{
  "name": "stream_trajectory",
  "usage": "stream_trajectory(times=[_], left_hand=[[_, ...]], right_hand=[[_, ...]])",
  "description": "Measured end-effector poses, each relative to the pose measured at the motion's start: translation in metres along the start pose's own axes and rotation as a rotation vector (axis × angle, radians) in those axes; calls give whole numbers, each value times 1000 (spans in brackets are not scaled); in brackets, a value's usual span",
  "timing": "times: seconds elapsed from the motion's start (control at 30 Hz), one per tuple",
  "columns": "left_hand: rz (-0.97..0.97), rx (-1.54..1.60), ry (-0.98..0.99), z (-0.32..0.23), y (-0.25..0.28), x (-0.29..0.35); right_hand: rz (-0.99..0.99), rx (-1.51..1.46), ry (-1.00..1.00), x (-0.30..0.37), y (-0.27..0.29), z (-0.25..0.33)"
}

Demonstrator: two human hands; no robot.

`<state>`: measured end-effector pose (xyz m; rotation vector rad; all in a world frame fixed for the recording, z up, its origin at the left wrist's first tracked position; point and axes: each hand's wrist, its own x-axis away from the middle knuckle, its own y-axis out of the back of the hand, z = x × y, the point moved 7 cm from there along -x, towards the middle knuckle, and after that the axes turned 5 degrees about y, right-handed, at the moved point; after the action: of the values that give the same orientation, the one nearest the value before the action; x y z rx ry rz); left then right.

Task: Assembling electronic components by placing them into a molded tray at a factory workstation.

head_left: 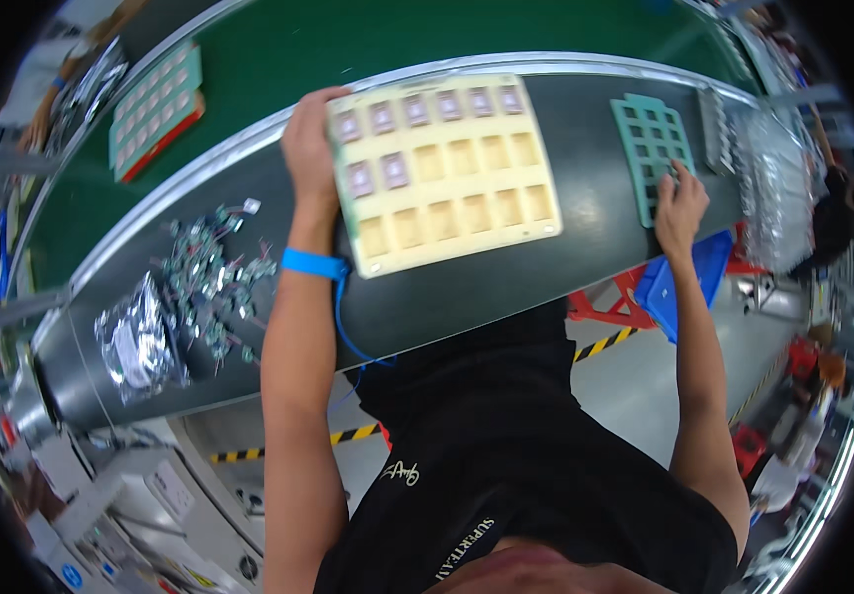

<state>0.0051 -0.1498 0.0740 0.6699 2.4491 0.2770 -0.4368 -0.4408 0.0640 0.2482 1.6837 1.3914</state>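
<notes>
My left hand (310,148), with a blue strap (314,263) at its wrist, is closed on the left edge of a cream tray (445,186). That tray is tilted over the dark work surface, and its pockets lie in three rows. Pale purple square pieces (416,110) fill the top row and the two leftmost middle pockets; the other pockets hold nothing. Over at the right, my right hand (682,210) grips the right side of a green grid frame (629,158) by thumb and fingers. Part of that grip is hidden.
Small wired parts (211,267) lie heaped at the left beside a silver bag (138,342). A green pocketed tray (158,114) sits on the green belt (427,32) beyond a metal rail. Clear plastic packaging (775,188) and a blue bin (682,287) are at the right.
</notes>
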Motion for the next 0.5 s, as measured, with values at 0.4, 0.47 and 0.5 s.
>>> stream_trajectory(times=[0.4, 0.47, 0.5], left_hand=[[105, 169, 335, 37, -7, 9], [104, 462, 518, 48, -13, 10], [114, 466, 512, 44, -15, 10]], right_hand=[[-94, -91, -87, 7, 19, 11], [-81, -128, -119, 7, 22, 10], [-87, -121, -128, 7, 23, 9]])
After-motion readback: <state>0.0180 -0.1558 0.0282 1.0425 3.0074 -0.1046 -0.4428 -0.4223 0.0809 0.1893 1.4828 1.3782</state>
